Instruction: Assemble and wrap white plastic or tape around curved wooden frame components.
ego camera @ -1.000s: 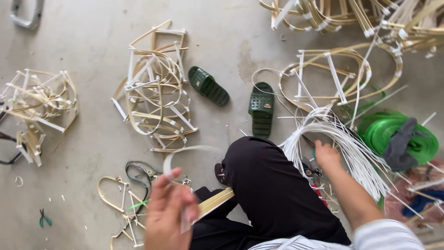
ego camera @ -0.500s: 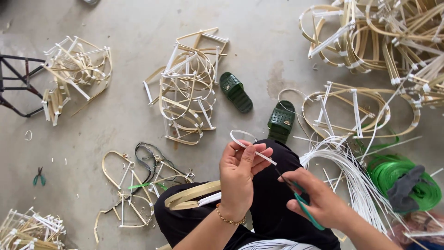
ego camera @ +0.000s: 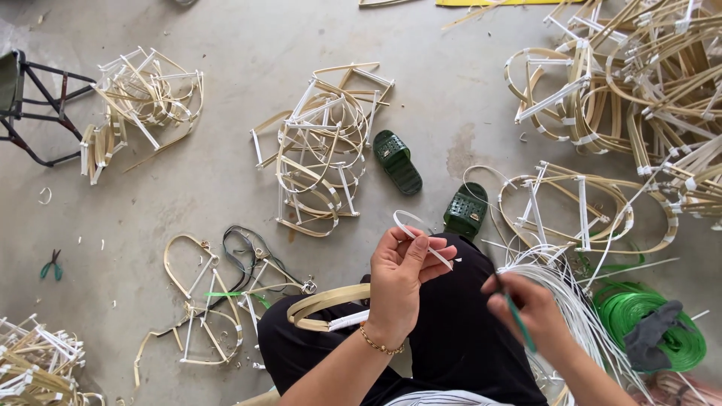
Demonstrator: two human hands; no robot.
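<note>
Grey concrete floor (ego camera: 210,195), stained, daylit, black metal stool frame (ego camera: 37,105)

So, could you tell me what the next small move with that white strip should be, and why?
Probably bring the strip down to the bamboo hoop on the lap. The left hand pinches the strip with its end curling free in the air, the hoop lies unbound just below it, and the right hand has a green tool ready.

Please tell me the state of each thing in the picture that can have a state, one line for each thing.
Left hand: closed grip on the white strip.
White strip: held, curled at its free end.
Right hand: closed grip on a green-handled tool.
Bent cane hoop: resting on the lap, unheld.
Green sandals: off the feet, lying apart on the floor.
Green coil: wound, dark cloth on top.
</note>
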